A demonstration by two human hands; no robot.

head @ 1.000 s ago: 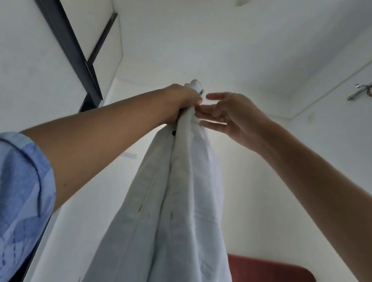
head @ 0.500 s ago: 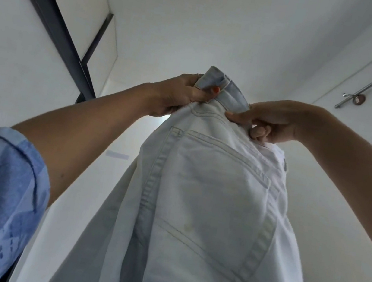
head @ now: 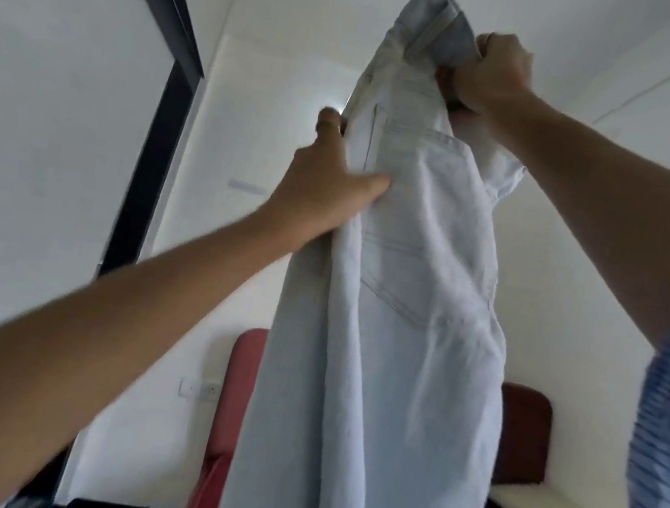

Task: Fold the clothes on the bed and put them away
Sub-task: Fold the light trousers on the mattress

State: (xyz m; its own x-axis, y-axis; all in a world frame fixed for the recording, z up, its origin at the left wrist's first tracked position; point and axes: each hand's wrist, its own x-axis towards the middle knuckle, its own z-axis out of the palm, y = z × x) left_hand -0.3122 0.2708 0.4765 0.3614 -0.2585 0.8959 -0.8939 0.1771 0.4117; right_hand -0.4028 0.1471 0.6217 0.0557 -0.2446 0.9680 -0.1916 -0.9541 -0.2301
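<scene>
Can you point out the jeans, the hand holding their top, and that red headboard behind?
jeans [head: 399, 308]: head view, on the leg fabric below the back pocket.
right hand [head: 495, 77]: head view, on its knuckles, gripping the waistband.
red headboard [head: 522, 433]: head view, on its right part.

no readable text, labels, brands or numbers, none on any surface in view

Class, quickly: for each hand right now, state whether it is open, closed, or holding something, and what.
Left hand: holding the jeans at their side edge.
Right hand: closed round the jeans' waistband.
</scene>
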